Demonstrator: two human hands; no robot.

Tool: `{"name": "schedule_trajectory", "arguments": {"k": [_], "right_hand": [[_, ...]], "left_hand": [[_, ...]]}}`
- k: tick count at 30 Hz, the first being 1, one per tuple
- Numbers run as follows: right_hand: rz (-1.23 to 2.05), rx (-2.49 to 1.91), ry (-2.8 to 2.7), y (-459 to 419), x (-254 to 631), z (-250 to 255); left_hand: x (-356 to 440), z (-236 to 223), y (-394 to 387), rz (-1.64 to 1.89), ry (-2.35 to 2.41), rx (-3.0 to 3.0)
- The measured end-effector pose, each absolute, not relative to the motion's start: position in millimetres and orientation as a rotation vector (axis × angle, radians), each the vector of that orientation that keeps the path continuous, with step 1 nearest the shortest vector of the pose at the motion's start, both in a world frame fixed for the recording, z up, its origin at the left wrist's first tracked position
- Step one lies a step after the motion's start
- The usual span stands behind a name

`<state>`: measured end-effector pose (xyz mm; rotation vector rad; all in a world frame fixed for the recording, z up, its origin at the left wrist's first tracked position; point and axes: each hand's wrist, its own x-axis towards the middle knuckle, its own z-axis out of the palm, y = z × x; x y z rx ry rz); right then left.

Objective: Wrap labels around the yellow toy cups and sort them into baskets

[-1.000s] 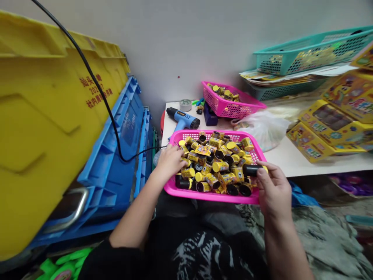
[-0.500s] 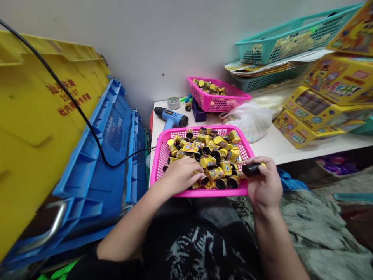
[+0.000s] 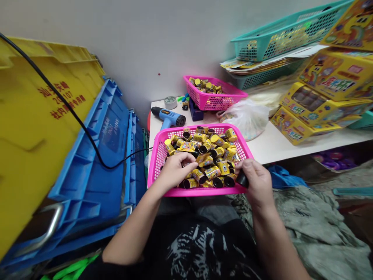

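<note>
Black capsule (image 3: pixel 242 179), axis slanting down-right

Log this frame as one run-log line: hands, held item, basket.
left hand: on yellow-labelled cylinders | right hand: holding black-ended cylinder | container: pink plastic basket

R hand (image 3: pixel 256 182) hides most of black tube (image 3: pixel 242 179), labels (image 3: pixel 187 146) too tiny to read.

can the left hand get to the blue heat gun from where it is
Probably yes: the left hand rests over the pink basket, and the heat gun lies just past its far rim, with nothing else between.
</note>
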<state>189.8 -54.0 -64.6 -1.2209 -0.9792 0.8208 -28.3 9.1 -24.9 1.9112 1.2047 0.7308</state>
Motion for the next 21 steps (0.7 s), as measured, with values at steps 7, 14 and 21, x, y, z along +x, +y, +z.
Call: {"name": "schedule_trajectory", "arguments": {"k": [7,14,21], "right_hand": [[1.303,-1.195,-1.181,-63,160,-38],[1.382,-1.214,-1.277,-59,143,-20],[1.142,-1.26,-1.719,-49,138,-15]], "left_hand": [[-52,-29,-16,1.458,0.898,2.686],[-57,-33,-29,1.623,0.753,2.856],[-51,-26,-39,1.089,0.859,1.603]]}}
